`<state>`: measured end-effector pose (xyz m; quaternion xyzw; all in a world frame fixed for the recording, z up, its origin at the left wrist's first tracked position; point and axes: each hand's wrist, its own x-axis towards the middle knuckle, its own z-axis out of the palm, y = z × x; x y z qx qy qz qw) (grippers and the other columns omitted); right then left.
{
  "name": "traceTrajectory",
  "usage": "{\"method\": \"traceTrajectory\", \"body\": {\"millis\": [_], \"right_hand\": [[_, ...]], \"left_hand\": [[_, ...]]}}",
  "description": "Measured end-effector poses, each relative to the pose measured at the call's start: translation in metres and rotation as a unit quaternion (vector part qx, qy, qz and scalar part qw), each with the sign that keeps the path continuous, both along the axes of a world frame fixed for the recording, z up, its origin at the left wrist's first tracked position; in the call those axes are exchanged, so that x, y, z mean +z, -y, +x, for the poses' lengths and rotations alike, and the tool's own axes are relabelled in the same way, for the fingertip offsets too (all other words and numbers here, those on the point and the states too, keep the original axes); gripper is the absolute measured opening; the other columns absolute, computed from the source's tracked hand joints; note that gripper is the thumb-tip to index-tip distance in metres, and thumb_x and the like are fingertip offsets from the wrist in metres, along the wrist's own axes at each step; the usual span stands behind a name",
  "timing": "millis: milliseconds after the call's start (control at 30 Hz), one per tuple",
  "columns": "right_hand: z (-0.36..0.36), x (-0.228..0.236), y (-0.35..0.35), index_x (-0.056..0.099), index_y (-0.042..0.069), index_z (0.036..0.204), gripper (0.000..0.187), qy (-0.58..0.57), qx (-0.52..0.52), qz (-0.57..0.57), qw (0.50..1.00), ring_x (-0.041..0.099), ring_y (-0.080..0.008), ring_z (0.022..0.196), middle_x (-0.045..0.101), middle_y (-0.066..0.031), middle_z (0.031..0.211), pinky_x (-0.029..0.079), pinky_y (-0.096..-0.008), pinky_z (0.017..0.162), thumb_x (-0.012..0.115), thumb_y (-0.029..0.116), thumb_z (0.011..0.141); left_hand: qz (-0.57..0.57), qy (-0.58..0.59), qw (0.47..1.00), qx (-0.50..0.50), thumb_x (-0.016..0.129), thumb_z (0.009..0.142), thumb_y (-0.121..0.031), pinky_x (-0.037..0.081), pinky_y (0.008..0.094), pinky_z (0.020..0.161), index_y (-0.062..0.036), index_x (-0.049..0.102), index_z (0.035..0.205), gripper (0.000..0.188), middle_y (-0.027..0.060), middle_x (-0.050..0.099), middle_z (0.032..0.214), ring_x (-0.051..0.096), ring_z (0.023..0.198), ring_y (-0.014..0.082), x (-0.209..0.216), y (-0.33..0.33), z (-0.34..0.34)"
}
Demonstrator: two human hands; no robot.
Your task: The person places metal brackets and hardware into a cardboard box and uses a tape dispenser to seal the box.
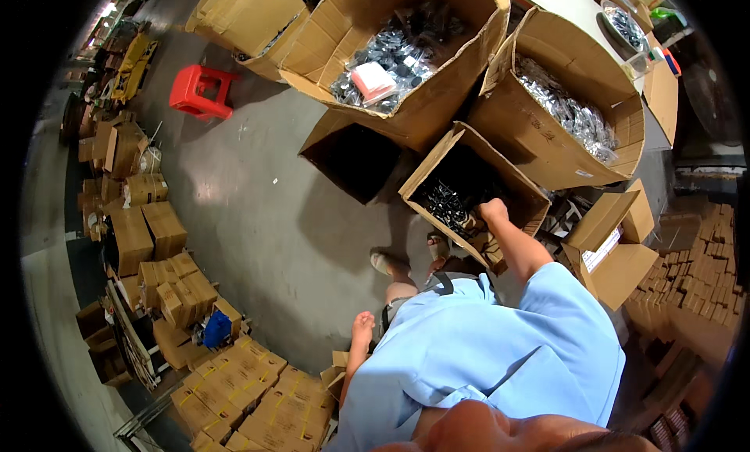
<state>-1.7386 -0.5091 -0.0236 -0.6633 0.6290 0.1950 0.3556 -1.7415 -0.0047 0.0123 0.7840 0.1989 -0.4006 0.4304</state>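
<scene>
My right hand point(492, 211) reaches into an open cardboard box point(508, 171) just in front of me. Its fingers are curled down, and what they grip, if anything, is hidden. Beside it, small black parts with shiny bits point(445, 206) are heaped along the left side of the box's dark inside. My left hand point(363, 325) hangs low by my left side, away from the boxes. Its fingers look loosely closed, with nothing seen in them.
Beyond stand two large cartons of bagged parts, one point(391, 61) topped with a pink-and-white packet point(373, 82), the other point(566, 112) at right. A dark open box point(351, 159) sits left of mine. A red stool point(203, 91) stands far left; stacked cartons point(234, 385) lie near left.
</scene>
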Motion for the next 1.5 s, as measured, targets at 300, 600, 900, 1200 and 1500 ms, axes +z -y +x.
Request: {"method": "traceTrajectory", "body": {"millis": [300, 600, 900, 1200, 1500], "right_hand": [[0.004, -0.029, -0.032, 0.064, 0.003, 0.090, 0.027, 0.067, 0.041, -0.043, 0.996, 0.060, -0.0347, 0.093, 0.063, -0.0216, 0.093, 0.048, -0.0417, 0.079, 0.061, 0.023, 0.071], [0.014, -0.019, -0.026, 0.060, 0.003, 0.104, 0.042, 0.153, -0.168, -0.145, 0.963, 0.058, -0.0365, 0.097, 0.061, -0.0220, 0.103, 0.045, -0.0416, 0.085, 0.060, 0.037, 0.079], [0.062, -0.077, -0.017, 0.065, -0.005, 0.092, 0.045, -0.032, -0.179, -0.105, 0.978, 0.059, -0.0355, 0.099, 0.061, -0.0241, 0.104, 0.045, -0.0385, 0.086, 0.068, 0.034, 0.071], [0.004, -0.135, -0.002, 0.064, -0.007, 0.073, 0.051, -0.054, -0.005, -0.139, 0.989, 0.061, -0.0397, 0.077, 0.062, -0.0269, 0.077, 0.046, -0.0436, 0.069, 0.059, 0.044, 0.073], [0.025, -0.014, -0.029, 0.061, -0.006, 0.094, 0.032, 0.050, 0.010, -0.319, 0.946, 0.059, -0.0233, 0.082, 0.064, -0.0159, 0.086, 0.045, -0.0331, 0.077, 0.061, 0.022, 0.079]], "left_hand": [[-0.020, 0.023, 0.997, -0.068, 0.057, 0.086, -0.015, 0.045, 0.0259, 0.070, -0.0019, 0.055, 0.104, 0.023, 0.0034, 0.060, 0.088, 0.054, 0.075, 0.0119, 0.003, -0.015, 0.069], [0.031, -0.011, 0.988, -0.151, 0.055, 0.085, -0.016, 0.046, 0.0267, 0.067, -0.0015, 0.056, 0.098, 0.019, 0.0031, 0.060, 0.086, 0.054, 0.074, 0.0125, -0.021, -0.051, 0.186], [0.046, 0.040, 0.958, -0.281, 0.060, 0.081, -0.023, 0.047, 0.0304, 0.078, -0.0024, 0.058, 0.104, 0.031, 0.0104, 0.065, 0.095, 0.061, 0.089, 0.0186, -0.069, -0.015, 0.320], [-0.011, 0.165, 0.866, -0.471, 0.056, 0.080, -0.024, 0.048, 0.0388, 0.073, -0.0055, 0.059, 0.097, 0.026, 0.0145, 0.064, 0.092, 0.060, 0.085, 0.0329, -0.158, 0.142, 0.397], [0.001, 0.073, 0.891, -0.449, 0.054, 0.080, -0.023, 0.047, 0.0454, 0.081, -0.0062, 0.062, 0.093, 0.022, 0.0183, 0.061, 0.102, 0.057, 0.095, 0.0363, -0.300, 0.251, 0.442]]}}
